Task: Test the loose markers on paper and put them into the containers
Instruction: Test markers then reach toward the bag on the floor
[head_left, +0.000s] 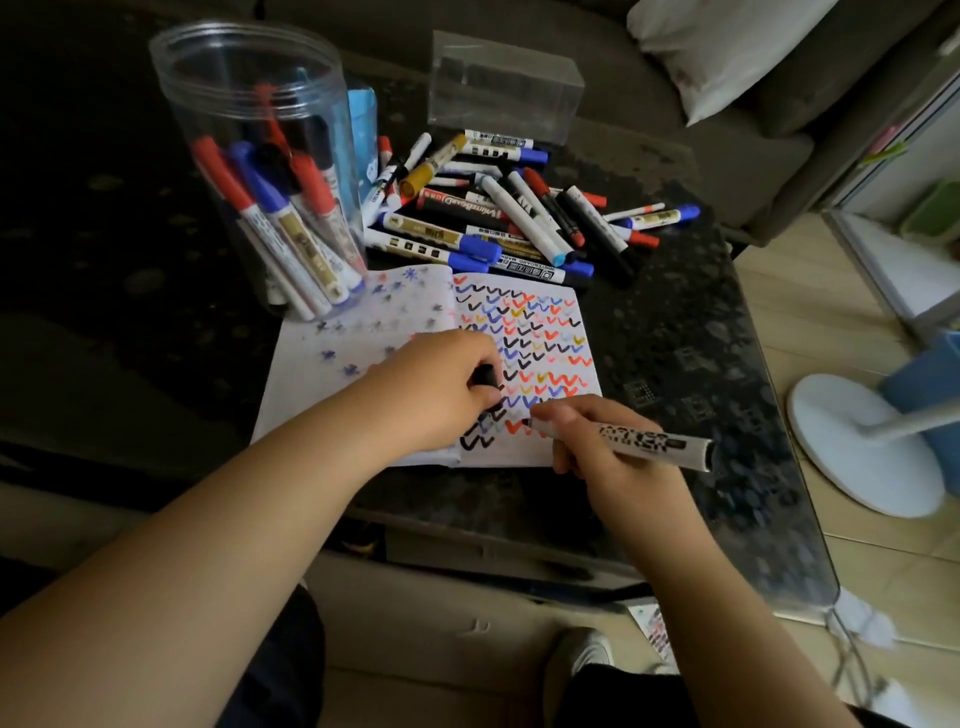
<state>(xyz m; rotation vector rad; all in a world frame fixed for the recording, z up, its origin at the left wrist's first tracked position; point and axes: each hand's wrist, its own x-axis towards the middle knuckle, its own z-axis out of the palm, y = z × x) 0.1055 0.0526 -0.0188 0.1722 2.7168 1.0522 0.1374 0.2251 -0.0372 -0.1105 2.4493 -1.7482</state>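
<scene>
Head view, looking down on a dark speckled table (691, 332) with a glossy top. The right hand (602, 447) grips a white marker (644, 441) with bold black lettering, tip down on the open notebook (363, 332), whose right page is packed with zigzags in black, red, blue and gold. The left hand (441, 384) rests on the page, fingers curled round a black cap (485, 375). Beyond the notebook, a heap of loose markers (509, 208) sprawls across the table. Far left stands a tall clear jar (260, 171) with red, blue and black capped markers leaning inside; far centre, a clear rectangular box (504, 85). Behind the table a grey sofa (727, 145) carries a white cushion (727, 47). At right, pale wood flooring (810, 322) and the round white base of a fan (857, 447).
</scene>
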